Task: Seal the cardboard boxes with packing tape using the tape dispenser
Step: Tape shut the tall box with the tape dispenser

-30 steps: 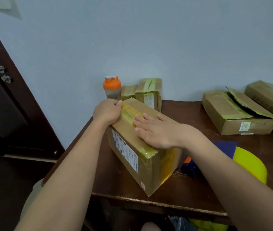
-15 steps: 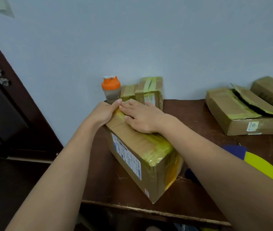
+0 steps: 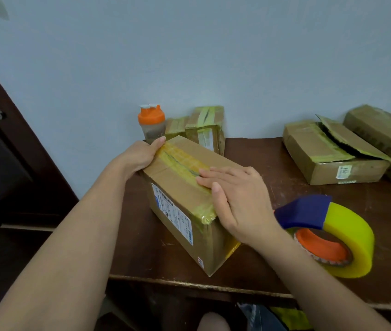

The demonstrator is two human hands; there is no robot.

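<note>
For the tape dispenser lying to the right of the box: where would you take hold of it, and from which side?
Probably by the blue handle, coming from above and from the person's right. The tape dispenser lies on the table with the handle uppermost and pointing toward the box, free of the yellow tape roll. The right hand, lying flat on the box top, is nearest.
</note>
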